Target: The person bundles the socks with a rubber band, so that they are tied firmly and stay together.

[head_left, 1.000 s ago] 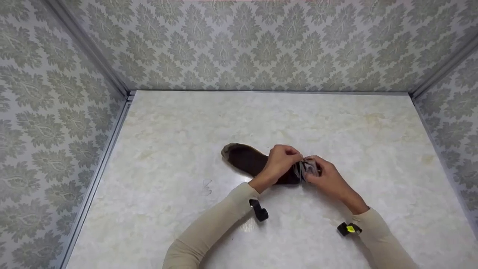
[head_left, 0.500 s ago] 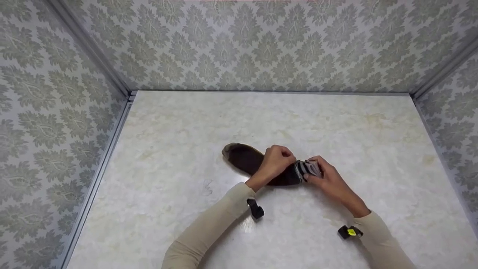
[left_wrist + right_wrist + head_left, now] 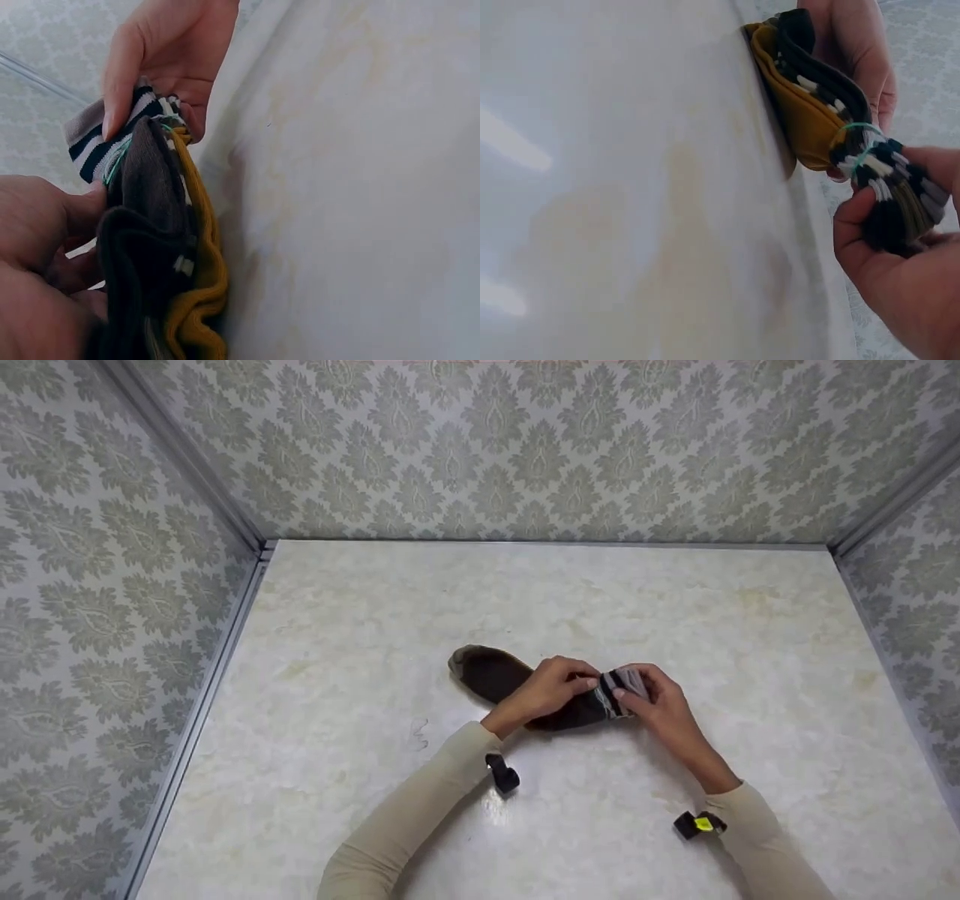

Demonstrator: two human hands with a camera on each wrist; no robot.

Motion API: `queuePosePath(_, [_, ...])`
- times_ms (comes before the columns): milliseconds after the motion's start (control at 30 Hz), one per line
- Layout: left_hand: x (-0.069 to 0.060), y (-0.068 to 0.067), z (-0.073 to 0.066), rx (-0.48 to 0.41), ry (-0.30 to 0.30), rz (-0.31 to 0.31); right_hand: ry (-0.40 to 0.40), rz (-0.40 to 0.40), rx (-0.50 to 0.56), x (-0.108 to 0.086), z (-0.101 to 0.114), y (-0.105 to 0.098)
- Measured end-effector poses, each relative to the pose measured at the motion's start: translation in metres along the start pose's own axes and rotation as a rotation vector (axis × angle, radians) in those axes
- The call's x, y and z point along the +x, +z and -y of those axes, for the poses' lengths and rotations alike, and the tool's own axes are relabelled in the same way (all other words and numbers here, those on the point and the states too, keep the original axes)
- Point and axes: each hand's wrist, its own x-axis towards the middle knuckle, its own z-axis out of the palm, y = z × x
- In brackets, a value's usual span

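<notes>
A bundle of socks (image 3: 487, 675) lies slantwise on the table, dark on top. Mustard and patterned layers show along its side in the wrist views. A thin mint-green band (image 3: 864, 126) circles the bundle just below the striped cuffs (image 3: 86, 146). With thumb and fingers, my right hand (image 3: 667, 709) grips the cuff end, which is lifted slightly. My left hand (image 3: 551, 686) reaches over the bundle and pinches it by the band, thumb and fingertips close together. Part of the socks is hidden under the left hand.
The pale marbled table (image 3: 360, 607) is bordered by patterned wall panels (image 3: 495, 457) at the back and sides. Black wrist straps (image 3: 504, 776) sit on both sleeves. A faint squiggle mark (image 3: 420, 733) shows on the tabletop left of the arms.
Both hands have shifted slightly, the left wrist moving left. The cuffs have been turned and raised a little, so their black and white stripes show more. The toe end has hardly moved.
</notes>
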Motion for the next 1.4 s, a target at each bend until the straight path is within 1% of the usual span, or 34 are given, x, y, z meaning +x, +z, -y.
queuePosePath(100, [0.001, 0.001, 0.002, -0.011, -0.011, -0.036, 0.013, -0.041, -0.003, 0.001, 0.000, 0.001])
queuePosePath(167, [0.002, 0.002, 0.003, -0.002, -0.014, -0.054, 0.023, -0.057, -0.008, 0.001, 0.000, 0.000])
queuePosePath(300, [0.001, 0.002, 0.004, 0.025, -0.012, -0.071, 0.063, -0.108, -0.052, 0.003, -0.001, -0.003])
queuePosePath(400, [-0.002, 0.001, 0.006, 0.068, 0.040, -0.084, 0.111, -0.163, -0.129, 0.006, -0.001, -0.007])
queuePosePath(467, [-0.006, 0.000, 0.013, 0.106, 0.106, -0.108, 0.138, -0.186, -0.200, 0.007, -0.001, -0.009])
queuePosePath(533, [-0.012, -0.004, 0.017, 0.159, 0.160, -0.124, 0.142, -0.204, -0.282, 0.007, -0.001, -0.010])
queuePosePath(600, [-0.018, -0.008, 0.025, 0.186, 0.199, -0.158, 0.120, -0.217, -0.350, 0.006, -0.001, -0.011])
queuePosePath(633, [-0.022, -0.011, 0.028, 0.189, 0.208, -0.177, 0.100, -0.221, -0.372, 0.005, -0.001, -0.011])
queuePosePath(700, [-0.031, -0.020, 0.031, 0.210, 0.204, -0.203, 0.048, -0.236, -0.417, 0.003, 0.000, -0.012])
queuePosePath(767, [-0.038, -0.027, 0.040, 0.201, 0.215, -0.261, -0.008, -0.264, -0.437, 0.001, 0.001, -0.012])
queuePosePath(800, [-0.042, -0.031, 0.042, 0.197, 0.217, -0.286, -0.042, -0.283, -0.445, -0.001, 0.002, -0.012])
queuePosePath(933, [-0.059, -0.050, 0.037, 0.194, 0.182, -0.371, -0.207, -0.351, -0.464, -0.010, 0.005, -0.010])
queuePosePath(1000, [-0.068, -0.059, 0.030, 0.187, 0.156, -0.398, -0.277, -0.346, -0.480, -0.014, 0.007, -0.009])
queuePosePath(1033, [-0.072, -0.063, 0.027, 0.192, 0.146, -0.411, -0.302, -0.329, -0.482, -0.016, 0.008, -0.009])
queuePosePath(1100, [-0.079, -0.069, 0.026, 0.189, 0.138, -0.439, -0.329, -0.283, -0.484, -0.019, 0.009, -0.007])
queuePosePath(1200, [-0.086, -0.076, 0.029, 0.184, 0.137, -0.475, -0.334, -0.226, -0.487, -0.022, 0.008, -0.005])
queuePosePath(1300, [-0.091, -0.081, 0.033, 0.194, 0.093, -0.496, -0.340, -0.207, -0.515, -0.026, 0.008, -0.003])
queuePosePath(1400, [-0.097, -0.082, 0.040, 0.203, 0.030, -0.508, -0.330, -0.187, -0.550, -0.029, 0.007, 0.000])
